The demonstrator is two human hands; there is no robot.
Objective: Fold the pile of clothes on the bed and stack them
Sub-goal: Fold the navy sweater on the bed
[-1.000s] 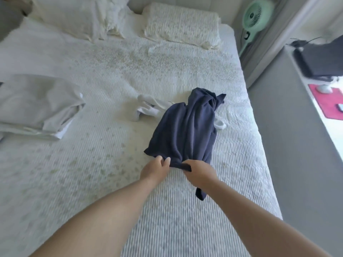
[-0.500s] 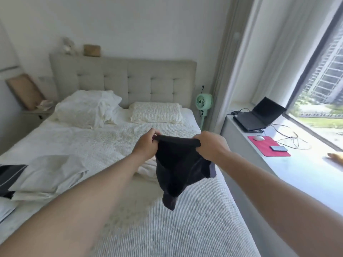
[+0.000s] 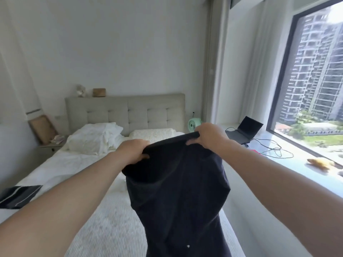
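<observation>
1. The left hand (image 3: 132, 152) grips the top hem of the navy garment (image 3: 178, 191) at its left end, fingers curled over the edge and thumb underneath.
2. The right hand (image 3: 210, 135) grips the same hem at its right end, a little higher than the left, fingers wrapped over the band.
3. The garment hangs from both hands in the air above the bed (image 3: 104, 225), its hem stretched between them and tilted up to the right; the cloth drops down past the bottom of the view and hides the bed's right half.
4. On the bed, beyond the garment, lie two pillows (image 3: 94, 138) against the headboard (image 3: 126, 110).
5. At the bed's left edge lies a dark striped cloth (image 3: 17, 195), well apart from the garment.
6. Small items (image 3: 91, 91) stand on top of the headboard; they are too blurred to identify.
7. Left of the bed, a nightstand (image 3: 50, 145) has a board (image 3: 41, 127) leaning on the wall.
8. Right of the bed, near the headboard, stands a green fan (image 3: 194, 124).
9. Further right of the bed runs a sill (image 3: 289, 164) under the window (image 3: 315, 71), bearing an open laptop (image 3: 245, 130), cables (image 3: 272, 149) and a yellowish object (image 3: 318, 162).
</observation>
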